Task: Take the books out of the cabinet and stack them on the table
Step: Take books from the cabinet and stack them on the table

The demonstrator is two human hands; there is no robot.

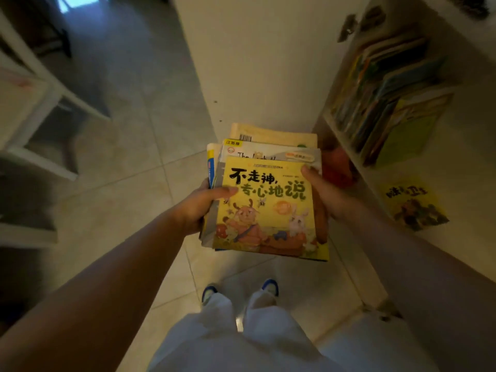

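The stack of books [264,200] was held in the centre of the frame, above the tiled floor [128,162], clear of every surface. The top book [271,210] had a yellow cover with cartoon animals; the covers beneath it projected past its upper and left edges, so the stack edges were not flush.

The left hand [200,208] gripped the left edge of the stack, thumb curled over the top cover and fingers underneath. The right hand [320,194] gripped the right edge, thumb on the upper right corner of the top cover, fingers hidden below.

The cabinet [346,135] occupied the right side of the frame. More books [386,103] stood leaning on its shelf at upper right, blurred. One yellow book [414,205] lay flat on a lower surface at right centre. The open cabinet door [257,63] stood at upper centre, just behind the stack.

White furniture framing [51,103] occupied the left of the frame. Open floor lay between it and the door. The person's shoes [240,289] showed at bottom centre, below the stack.
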